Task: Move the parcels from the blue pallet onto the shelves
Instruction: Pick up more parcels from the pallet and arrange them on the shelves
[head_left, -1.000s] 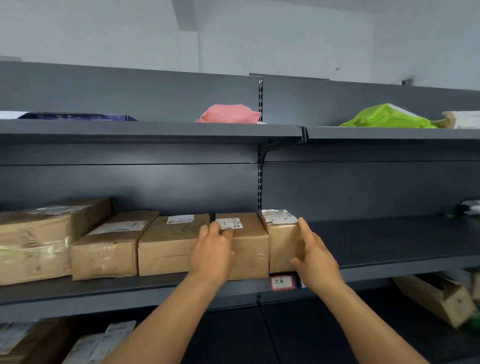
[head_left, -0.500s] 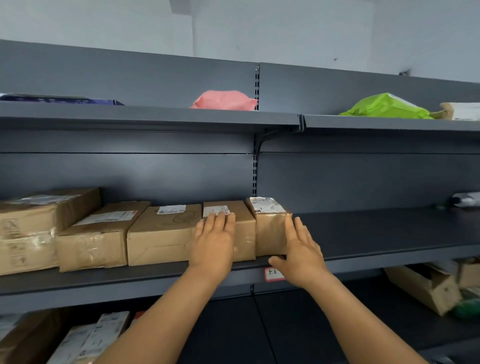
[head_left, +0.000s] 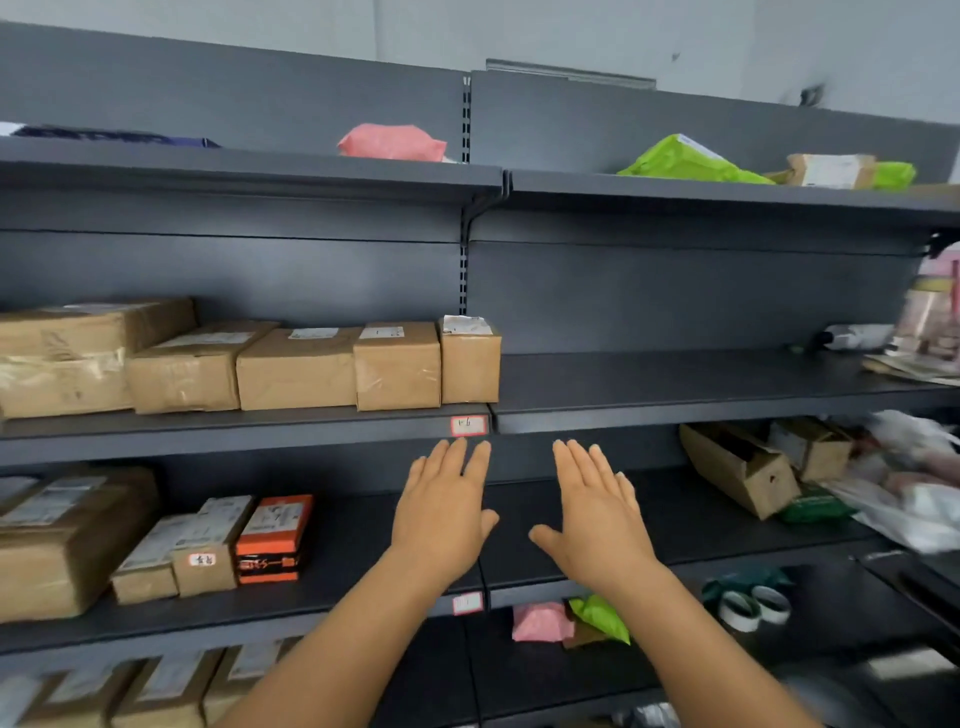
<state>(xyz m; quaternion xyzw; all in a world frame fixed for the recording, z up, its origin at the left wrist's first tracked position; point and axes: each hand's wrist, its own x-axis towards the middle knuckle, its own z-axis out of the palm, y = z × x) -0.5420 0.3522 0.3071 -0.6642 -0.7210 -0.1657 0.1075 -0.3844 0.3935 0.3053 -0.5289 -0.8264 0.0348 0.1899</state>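
Several brown cardboard parcels stand in a row on the left half of the middle shelf (head_left: 675, 384). The rightmost is a small box (head_left: 470, 366) with a white label, beside a slightly larger box (head_left: 397, 369). My left hand (head_left: 441, 514) and my right hand (head_left: 597, 519) hover below that shelf's front edge, palms forward, fingers spread, holding nothing. Neither hand touches a parcel. The blue pallet is out of view.
The top shelf carries a pink bag (head_left: 392, 141), a green bag (head_left: 685, 161) and a dark flat parcel (head_left: 114, 136). The lower shelf holds brown boxes and an orange-black box (head_left: 272, 540) at left, an open carton (head_left: 737, 467) and plastic bags at right. Tape rolls (head_left: 753, 605) lie lower right.
Both hands have let go of the two rightmost boxes and drawn back down below the shelf edge. The view has pulled back and tilted down, showing lower shelves.
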